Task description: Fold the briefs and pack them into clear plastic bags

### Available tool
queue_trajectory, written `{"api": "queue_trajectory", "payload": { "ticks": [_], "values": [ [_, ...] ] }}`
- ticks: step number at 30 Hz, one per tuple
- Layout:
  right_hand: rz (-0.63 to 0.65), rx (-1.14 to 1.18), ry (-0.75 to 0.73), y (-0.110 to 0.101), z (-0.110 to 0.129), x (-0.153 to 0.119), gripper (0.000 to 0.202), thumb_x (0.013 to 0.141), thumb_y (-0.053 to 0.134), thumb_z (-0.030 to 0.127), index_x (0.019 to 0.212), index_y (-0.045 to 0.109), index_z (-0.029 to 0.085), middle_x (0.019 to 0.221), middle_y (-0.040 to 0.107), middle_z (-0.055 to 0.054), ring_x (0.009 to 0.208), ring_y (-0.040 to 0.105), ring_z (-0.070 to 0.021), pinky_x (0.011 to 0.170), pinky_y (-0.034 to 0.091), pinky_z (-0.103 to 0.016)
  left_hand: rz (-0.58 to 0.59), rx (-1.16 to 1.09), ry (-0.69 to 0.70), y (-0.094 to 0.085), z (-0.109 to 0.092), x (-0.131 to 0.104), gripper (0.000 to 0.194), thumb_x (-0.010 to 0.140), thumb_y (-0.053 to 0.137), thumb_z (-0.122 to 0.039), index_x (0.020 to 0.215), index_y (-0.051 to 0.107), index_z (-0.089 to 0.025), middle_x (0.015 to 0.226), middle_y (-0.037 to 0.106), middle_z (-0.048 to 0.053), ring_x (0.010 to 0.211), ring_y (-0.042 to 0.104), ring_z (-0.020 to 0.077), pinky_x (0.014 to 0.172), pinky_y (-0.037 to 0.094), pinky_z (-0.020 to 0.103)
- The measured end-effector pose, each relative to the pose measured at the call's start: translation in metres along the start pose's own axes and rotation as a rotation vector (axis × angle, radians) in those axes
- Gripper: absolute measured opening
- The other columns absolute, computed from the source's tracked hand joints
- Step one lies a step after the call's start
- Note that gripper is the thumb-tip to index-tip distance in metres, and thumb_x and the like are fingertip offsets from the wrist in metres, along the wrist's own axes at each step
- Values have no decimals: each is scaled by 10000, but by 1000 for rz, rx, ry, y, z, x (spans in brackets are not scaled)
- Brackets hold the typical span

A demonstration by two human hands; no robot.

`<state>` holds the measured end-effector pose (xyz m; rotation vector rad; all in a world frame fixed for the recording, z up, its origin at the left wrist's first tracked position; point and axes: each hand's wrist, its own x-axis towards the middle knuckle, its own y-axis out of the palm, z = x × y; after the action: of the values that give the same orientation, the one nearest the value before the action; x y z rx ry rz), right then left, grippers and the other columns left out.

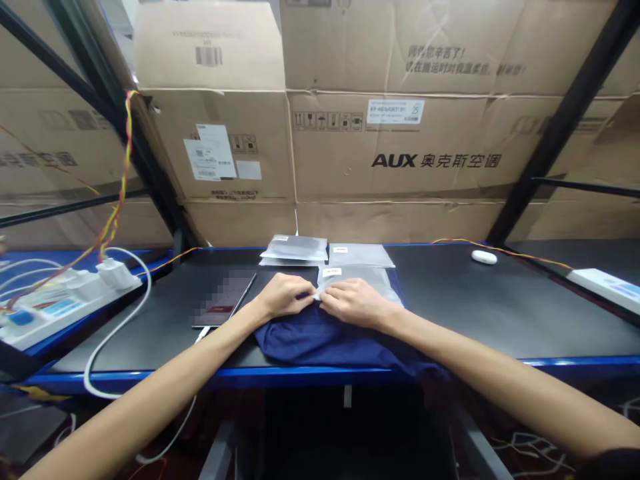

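Head view: both hands work at the near edge of a translucent packet (373,280), a job seemingly midway. The left grip (290,295) pinches its corner, fingers together; the right grip (353,301) curls over the edge (thumb hidden, so I cannot tell how firmly). Other packets (294,249) lie beyond both grips. Bunched navy cloth (320,341) crowds beneath them; a tablet (223,300) sits left of the left grip.

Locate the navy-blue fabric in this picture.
In the head view, the navy-blue fabric lies near the centre, at the near edge of the black tabletop, beneath the left hand and right hand, right of the tablet.
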<state>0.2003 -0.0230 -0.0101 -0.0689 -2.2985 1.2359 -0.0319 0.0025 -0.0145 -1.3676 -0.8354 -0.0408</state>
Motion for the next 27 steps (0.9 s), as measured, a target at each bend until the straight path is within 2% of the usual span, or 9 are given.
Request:
{"api": "queue_trajectory", "payload": {
  "ticks": [6,12,18,20,27],
  "values": [
    [-28,-22,19,4,3,0,268,1006,417,172,858,640,182,769,689,-39,704,609,-170,588,440,-291,21,-11,11,-2,-2,2,142,881,559,-197,848,698,-201,877,765,23,806,729,153,732,540,223],
    [-21,-33,3,-6,-3,-12,220,984,464,172,837,627,186,841,703,-46,769,628,-177,576,431,-279,29,6,39,-4,-3,5,195,869,514,-147,818,695,-203,905,762,30,835,721,154,728,535,221],
    [-36,0,58,-18,-19,-53,219,983,455,171,937,668,191,1142,720,-93,1005,657,-211,725,517,-300,-15,59,5,-8,5,4,212,861,508,-117,799,692,-205,883,757,22,829,712,147,721,524,217],
    [-33,38,107,-22,-26,-70,223,982,460,170,970,680,198,1177,719,-89,1065,661,-221,758,531,-305,-22,66,-4,-10,7,4,217,869,502,-122,788,688,-200,874,752,24,820,707,147,712,521,218],
    [21,128,309,-27,-43,-117,243,978,473,231,949,714,232,1157,741,-73,1049,701,-238,831,562,-328,-9,144,-27,-15,9,5,228,846,494,-101,755,679,-199,821,738,19,809,687,153,707,505,229]
  ]
}}
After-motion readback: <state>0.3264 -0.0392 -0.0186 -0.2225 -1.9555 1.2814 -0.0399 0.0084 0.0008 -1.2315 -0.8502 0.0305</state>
